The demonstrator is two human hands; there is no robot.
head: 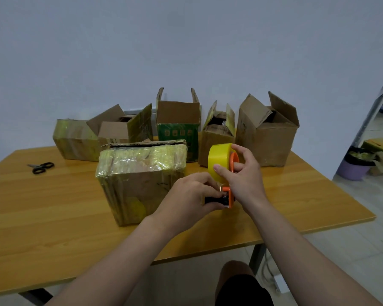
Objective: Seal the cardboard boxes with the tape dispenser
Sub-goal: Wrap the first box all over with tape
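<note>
An orange tape dispenser [229,195] carrying a yellow tape roll [219,160] is held above the wooden table [53,206], right of a closed cardboard box [137,180] wrapped in yellowish tape. My right hand [241,173] grips the roll and the orange hub. My left hand [190,195] pinches the dispenser's black lower end. Along the back stand a taped box [73,140] and several boxes with raised flaps: a brown one [119,129], a green-printed one [177,127], a narrow one [217,138] and a large one [268,133].
Black-handled scissors [41,167] lie on the table at the left. A purple bin [356,165] with a dark liner stands on the floor at the right, next to a taped box [380,149]. A metal rack leg [374,107] rises at the far right.
</note>
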